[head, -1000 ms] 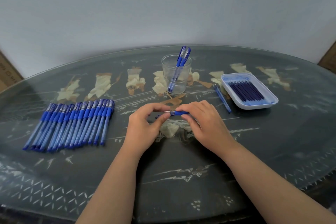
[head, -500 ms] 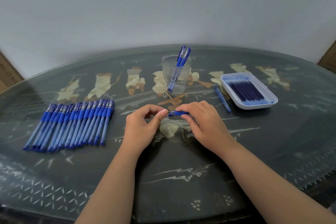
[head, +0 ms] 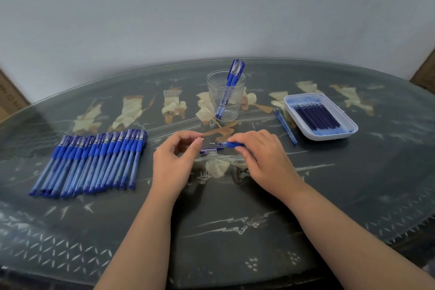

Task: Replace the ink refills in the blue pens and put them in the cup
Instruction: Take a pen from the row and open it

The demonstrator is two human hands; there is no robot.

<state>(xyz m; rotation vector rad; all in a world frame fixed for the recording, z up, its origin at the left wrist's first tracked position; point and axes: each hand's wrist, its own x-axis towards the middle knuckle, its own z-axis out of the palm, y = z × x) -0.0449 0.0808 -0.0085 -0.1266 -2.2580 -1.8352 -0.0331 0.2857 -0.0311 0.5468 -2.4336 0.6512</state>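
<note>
On the surface (head: 235, 207) the cap (head: 211, 150) now lies off the pen (head: 231, 144), so refill removal looks next; left hand (head: 174, 162) grip released, right hand (head: 263, 158) grasping the pen.

Around you: a dark oval table (head: 235, 254) against a plain pale wall (head: 211, 7).
Your tabletop is glossy, inlaid with cream robed figures (head: 129, 110) and a pale lattice border along the near edge; a cardboard box (head: 9, 99) peeks in far left, a brown wooden edge (head: 426, 73) far right.
</note>
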